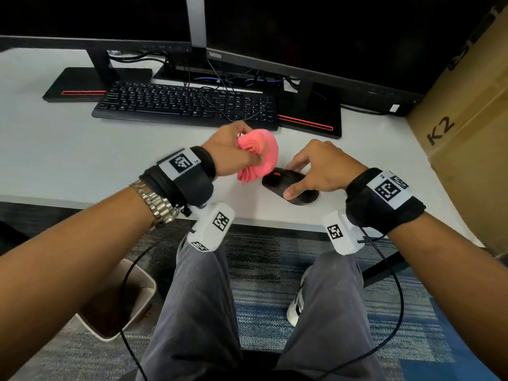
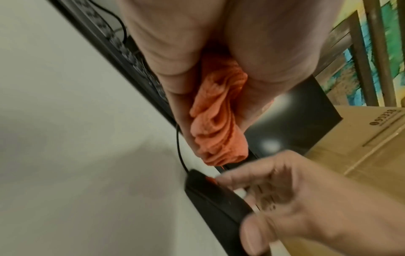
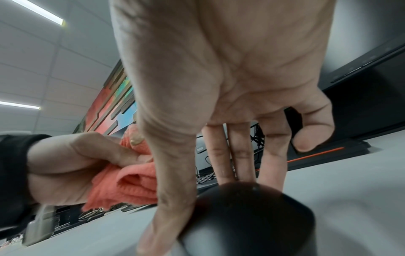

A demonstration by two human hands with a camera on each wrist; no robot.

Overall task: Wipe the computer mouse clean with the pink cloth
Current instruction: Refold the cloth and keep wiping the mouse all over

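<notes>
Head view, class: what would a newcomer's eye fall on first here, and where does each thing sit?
First, the bunched pink cloth, gripped in the left hand just above the white desk, in front of the black keyboard. Right beside it, the right hand holds the black computer mouse near the desk's front edge, thumb on its near side and fingers over the far side. Two dark monitors fill the back.

The head camera looks forward and down over the desk [image 1: 82, 149]. The left wrist camera, very close, faces along its palm towards 2 o'clock; the right wrist camera, low to the desk, faces 12 o'clock. All three share the mouse [image 1: 277, 182] [image 2: 210, 195] [image 3: 247, 220].
</notes>
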